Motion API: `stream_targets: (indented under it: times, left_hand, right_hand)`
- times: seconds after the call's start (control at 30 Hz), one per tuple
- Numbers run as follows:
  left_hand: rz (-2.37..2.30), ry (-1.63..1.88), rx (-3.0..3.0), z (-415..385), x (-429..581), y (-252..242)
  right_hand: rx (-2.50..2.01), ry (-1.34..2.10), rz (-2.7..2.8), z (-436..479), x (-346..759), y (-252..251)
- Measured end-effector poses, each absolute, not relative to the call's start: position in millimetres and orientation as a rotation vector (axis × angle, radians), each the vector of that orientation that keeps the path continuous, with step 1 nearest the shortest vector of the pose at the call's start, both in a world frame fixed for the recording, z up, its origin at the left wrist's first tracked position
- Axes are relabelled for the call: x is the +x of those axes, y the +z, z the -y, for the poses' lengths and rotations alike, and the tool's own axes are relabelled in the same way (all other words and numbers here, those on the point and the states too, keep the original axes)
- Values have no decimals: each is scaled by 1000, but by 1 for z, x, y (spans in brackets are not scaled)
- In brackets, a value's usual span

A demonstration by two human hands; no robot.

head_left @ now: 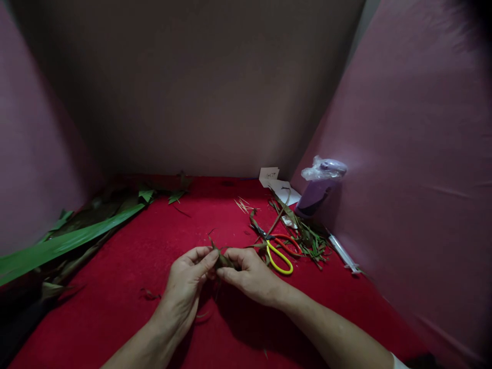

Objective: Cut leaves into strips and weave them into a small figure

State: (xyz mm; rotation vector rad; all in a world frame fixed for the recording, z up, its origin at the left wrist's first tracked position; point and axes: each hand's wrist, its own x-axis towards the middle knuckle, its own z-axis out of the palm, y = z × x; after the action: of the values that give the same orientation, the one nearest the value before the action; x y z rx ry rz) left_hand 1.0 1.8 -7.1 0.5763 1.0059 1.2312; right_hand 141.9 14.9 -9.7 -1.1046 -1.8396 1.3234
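Observation:
Between my two hands, just above the red cloth [126, 266], is a small bundle of brownish-green leaf strips [223, 260] with thin ends sticking out. My left hand [188, 282] pinches its left side between thumb and forefinger. From the right, my right hand [249, 274] is closed on the same bundle, its fingers partly hiding it. Right beyond my right hand lie scissors [274, 248] with one red and one yellow handle loop, blades pointing away to the left. Leaf scraps [311, 238] are heaped beside them.
Long green leaves [77, 243] and dried ones lie along the left. Toothpicks [243, 205] rest past the scissors. At right stand a purple bottle with plastic wrap [317, 192] and lie a syringe [342, 253] and white papers [284, 189]. Pink walls [415, 184] flank both sides.

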Motion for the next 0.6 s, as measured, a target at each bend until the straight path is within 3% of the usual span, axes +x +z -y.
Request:
stream_targets:
  times: [0.6]
  left_hand:
    - [-1074,1200,688,-5,-3,-15]
  right_hand:
    - [-1109,1173,1927,-14,142,-5]
